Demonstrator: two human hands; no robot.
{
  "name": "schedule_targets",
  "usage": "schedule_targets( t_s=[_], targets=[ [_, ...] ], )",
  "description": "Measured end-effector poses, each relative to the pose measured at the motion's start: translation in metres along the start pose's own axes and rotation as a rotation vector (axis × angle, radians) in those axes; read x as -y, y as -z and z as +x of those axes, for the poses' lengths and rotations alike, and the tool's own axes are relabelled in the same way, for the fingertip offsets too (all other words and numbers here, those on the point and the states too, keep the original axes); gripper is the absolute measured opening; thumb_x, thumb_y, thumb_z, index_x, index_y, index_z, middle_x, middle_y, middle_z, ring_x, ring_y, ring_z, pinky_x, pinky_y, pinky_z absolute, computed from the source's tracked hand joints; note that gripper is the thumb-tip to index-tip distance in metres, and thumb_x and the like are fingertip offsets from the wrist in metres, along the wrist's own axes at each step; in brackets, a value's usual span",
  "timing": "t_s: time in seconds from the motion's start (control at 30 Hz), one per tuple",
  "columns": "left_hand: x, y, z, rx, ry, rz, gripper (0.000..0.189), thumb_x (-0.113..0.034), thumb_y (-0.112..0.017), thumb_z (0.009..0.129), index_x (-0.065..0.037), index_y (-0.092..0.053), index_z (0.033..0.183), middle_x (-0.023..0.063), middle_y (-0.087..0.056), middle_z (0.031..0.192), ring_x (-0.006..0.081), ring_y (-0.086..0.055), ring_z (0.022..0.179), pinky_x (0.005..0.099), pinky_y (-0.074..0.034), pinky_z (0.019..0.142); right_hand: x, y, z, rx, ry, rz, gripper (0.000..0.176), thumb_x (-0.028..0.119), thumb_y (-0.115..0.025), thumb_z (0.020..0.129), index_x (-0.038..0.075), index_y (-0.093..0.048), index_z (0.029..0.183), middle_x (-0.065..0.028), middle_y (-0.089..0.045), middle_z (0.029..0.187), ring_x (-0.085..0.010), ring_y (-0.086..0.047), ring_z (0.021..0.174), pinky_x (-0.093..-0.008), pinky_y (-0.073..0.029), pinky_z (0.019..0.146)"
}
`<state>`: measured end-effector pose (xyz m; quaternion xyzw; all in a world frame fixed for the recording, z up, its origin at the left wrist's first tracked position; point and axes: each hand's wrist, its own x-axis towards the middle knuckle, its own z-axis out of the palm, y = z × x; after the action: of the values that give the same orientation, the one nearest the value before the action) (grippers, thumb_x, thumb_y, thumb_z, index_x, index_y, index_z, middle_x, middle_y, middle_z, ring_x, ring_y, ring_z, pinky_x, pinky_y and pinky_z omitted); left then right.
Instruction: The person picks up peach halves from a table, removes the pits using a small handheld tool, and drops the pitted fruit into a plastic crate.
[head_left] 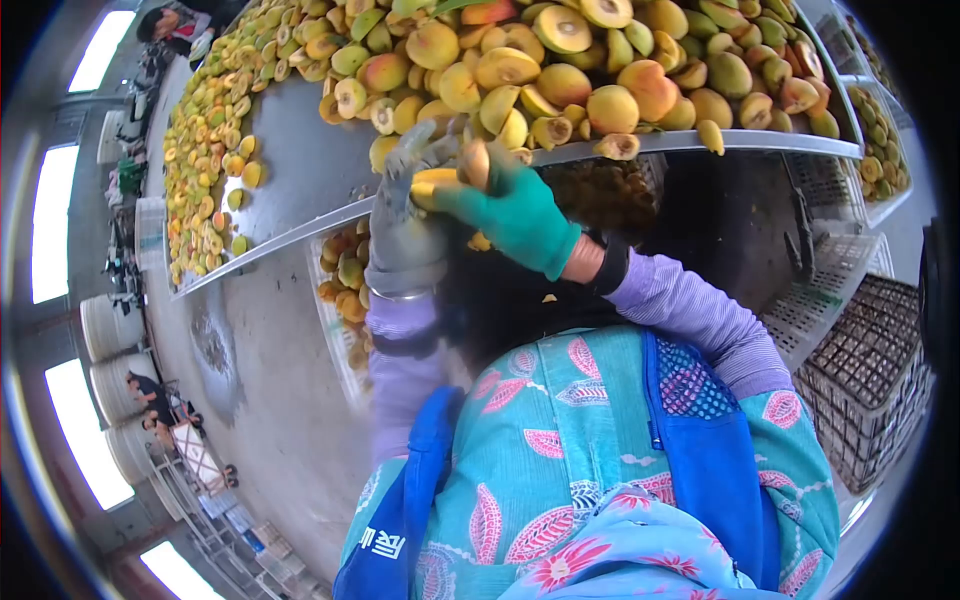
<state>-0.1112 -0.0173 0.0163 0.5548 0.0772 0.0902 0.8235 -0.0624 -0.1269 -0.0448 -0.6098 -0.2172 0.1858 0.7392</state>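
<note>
My left hand (405,215), in a grey glove, is raised at the near edge of the metal table (300,130); motion blurs its fingers. Close against it is my right hand (525,215) in a green glove, its fingers closed on a peach half (473,165). Under the right thumb a yellow peach piece (435,183) lies against the grey glove. Whether the left fingers grip that piece is not clear. Just beyond both hands, a large heap of peaches (560,85) covers the tabletop, many of them cut in halves.
Below the table edge stands a white crate (345,345) with peach pieces. Stacked plastic crates (850,370) are at my right, and a fruit-filled crate (880,150) stands beyond. A co-worker (180,25) is at the far left; other people (155,405) are farther off by white barrels (115,385).
</note>
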Motion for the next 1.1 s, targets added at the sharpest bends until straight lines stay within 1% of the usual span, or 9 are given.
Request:
schedule_targets(
  t_s=[0.1, 0.17, 0.4, 0.5, 0.6, 0.7, 0.87, 1.0, 1.1],
  targets=[
    [0.015, 0.004, 0.0, -0.045, -0.027, 0.5, 0.037, -0.017, -0.05, 0.093, 0.002, -0.051, 0.125, 0.0142, -0.06, 0.114, 0.0231, -0.061, 0.103, 0.0362, -0.049, 0.091, 0.036, 0.022, -0.021, -0.02, 0.055, -0.302, 0.045, 0.043, -0.065, 0.088, 0.002, -0.05, 0.099, -0.0121, -0.061, 0.08, -0.023, -0.063, 0.065, -0.0377, -0.05, 0.062],
    [0.02, -0.007, 0.0, -0.124, -0.118, 0.651, 0.032, -0.007, -0.059, 0.084, 0.0, -0.058, 0.116, 0.0147, -0.065, 0.105, 0.022, -0.065, 0.094, 0.0317, -0.052, 0.081, 0.054, 0.035, -0.026, 0.049, -0.257, -0.184, 0.044, 0.044, -0.057, 0.092, 0.002, -0.051, 0.101, -0.0167, -0.063, 0.081, -0.0295, -0.065, 0.073, -0.0408, -0.05, 0.068],
    [0.021, -0.027, -0.003, -0.239, -0.212, 0.208, 0.032, -0.025, -0.048, 0.098, 0.0, -0.059, 0.113, 0.0101, -0.061, 0.105, 0.0217, -0.061, 0.097, 0.0353, -0.05, 0.089, 0.056, 0.035, -0.04, 0.202, -0.213, -0.395, 0.046, 0.042, -0.044, 0.097, -0.002, -0.054, 0.101, -0.0275, -0.062, 0.084, -0.0459, -0.06, 0.08, -0.0506, -0.046, 0.07],
    [0.026, -0.018, 0.0, -0.222, -0.462, 0.863, 0.029, -0.023, -0.048, 0.098, 0.0, -0.059, 0.111, 0.0112, -0.062, 0.105, 0.0208, -0.062, 0.095, 0.0326, -0.052, 0.083, 0.058, 0.033, -0.037, 0.2, -0.29, -0.429, 0.046, 0.042, -0.045, 0.097, -0.002, -0.054, 0.1, -0.0283, -0.062, 0.084, -0.0469, -0.059, 0.081, -0.0511, -0.046, 0.07],
    [0.027, -0.027, 0.008, -0.373, -0.228, 0.161, 0.023, -0.017, -0.05, 0.099, 0.001, -0.063, 0.103, 0.009, -0.066, 0.092, 0.0142, -0.062, 0.078, 0.0262, -0.052, 0.069, 0.043, 0.027, -0.039, 0.168, -0.207, -0.348, 0.045, 0.041, -0.045, 0.097, -0.003, -0.055, 0.1, -0.0241, -0.063, 0.081, -0.0397, -0.062, 0.076, -0.047, -0.047, 0.068],
    [0.03, -0.027, 0.015, -0.373, -0.313, 0.34, 0.023, -0.018, -0.051, 0.099, 0.001, -0.064, 0.103, 0.0073, -0.067, 0.087, 0.0129, -0.062, 0.077, 0.025, -0.051, 0.068, 0.063, 0.019, -0.038, 0.189, -0.55, 0.0, 0.044, 0.04, -0.047, 0.097, -0.003, -0.057, 0.099, -0.0154, -0.064, 0.077, -0.0259, -0.062, 0.072, -0.0383, -0.048, 0.065],
    [0.03, -0.042, 0.012, -0.524, -0.096, 0.109, 0.027, -0.024, -0.054, 0.097, 0.001, -0.063, 0.091, 0.0077, -0.065, 0.079, 0.0126, -0.06, 0.065, 0.0245, -0.05, 0.061, 0.047, 0.004, -0.052, 0.012, -0.362, 0.205, 0.042, 0.042, -0.05, 0.096, 0.001, -0.058, 0.095, -0.0065, -0.059, 0.07, -0.016, -0.056, 0.06, -0.031, -0.044, 0.053],
    [0.019, -0.029, 0.009, -0.234, 0.111, 0.048, 0.03, -0.027, -0.051, 0.097, 0.002, -0.059, 0.095, 0.0133, -0.064, 0.082, 0.0234, -0.065, 0.072, 0.0325, -0.056, 0.063, 0.068, 0.026, -0.047, 0.302, -0.835, 0.86, 0.037, 0.047, -0.049, 0.096, 0.011, -0.054, 0.086, 0.0013, -0.046, 0.057, -0.0081, -0.04, 0.044, -0.0253, -0.031, 0.038],
    [0.027, -0.014, 0.016, -0.055, -0.037, 0.214, 0.03, -0.027, -0.052, 0.097, 0.002, -0.059, 0.097, 0.0128, -0.065, 0.085, 0.0228, -0.065, 0.071, 0.0302, -0.056, 0.062, 0.069, 0.025, -0.049, 0.29, -0.793, 0.819, 0.039, 0.051, -0.048, 0.095, 0.015, -0.05, 0.081, 0.0036, -0.04, 0.054, -0.0069, -0.033, 0.04, -0.0233, -0.026, 0.037]
  ],
)
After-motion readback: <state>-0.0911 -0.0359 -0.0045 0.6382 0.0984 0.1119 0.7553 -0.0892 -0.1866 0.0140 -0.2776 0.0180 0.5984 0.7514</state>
